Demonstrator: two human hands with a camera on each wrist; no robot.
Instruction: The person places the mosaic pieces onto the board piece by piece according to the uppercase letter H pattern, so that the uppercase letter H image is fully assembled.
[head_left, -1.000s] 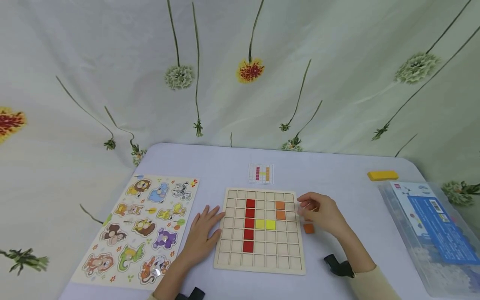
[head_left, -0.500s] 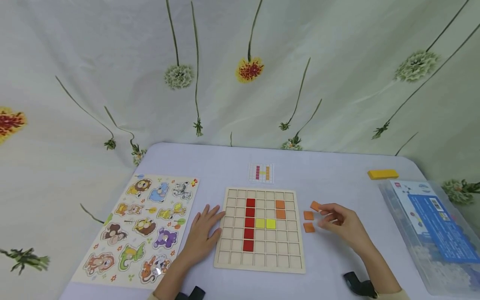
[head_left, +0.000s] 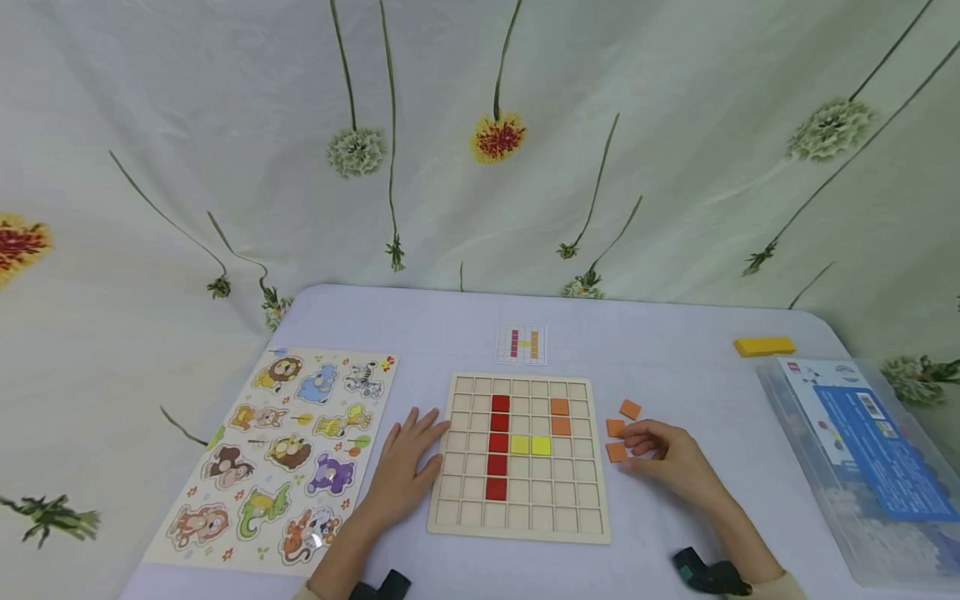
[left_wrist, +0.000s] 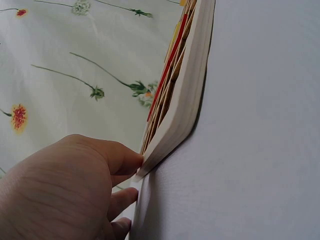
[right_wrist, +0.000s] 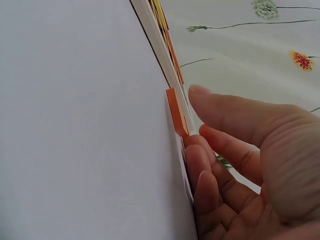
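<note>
A wooden grid board [head_left: 540, 493] lies in the middle of the table, with a column of red tiles [head_left: 497, 442], two yellow tiles [head_left: 541, 446] and two orange tiles [head_left: 560, 407] in its cells. My left hand [head_left: 405, 471] rests with spread fingers against the board's left edge; the thumb touches that edge in the left wrist view. Right of the board lie three loose orange tiles [head_left: 630, 409]. My right hand [head_left: 675, 462] is at the nearer two, fingertips over the middle tile [head_left: 613, 427] and beside the nearest tile [head_left: 616, 452]. In the right wrist view thumb and fingers stand apart.
Behind the board lies a small pattern card [head_left: 522, 345]. An animal puzzle board [head_left: 307, 487] is at the left. On the right are a clear plastic box [head_left: 873, 450] with a blue label and a yellow block [head_left: 764, 347]. A flowered cloth [head_left: 450, 217] hangs behind.
My right hand moved right from the board's edge, leaving an orange tile at the far end of the loose ones, then came back left and nearer to the other two. My left hand stayed put.
</note>
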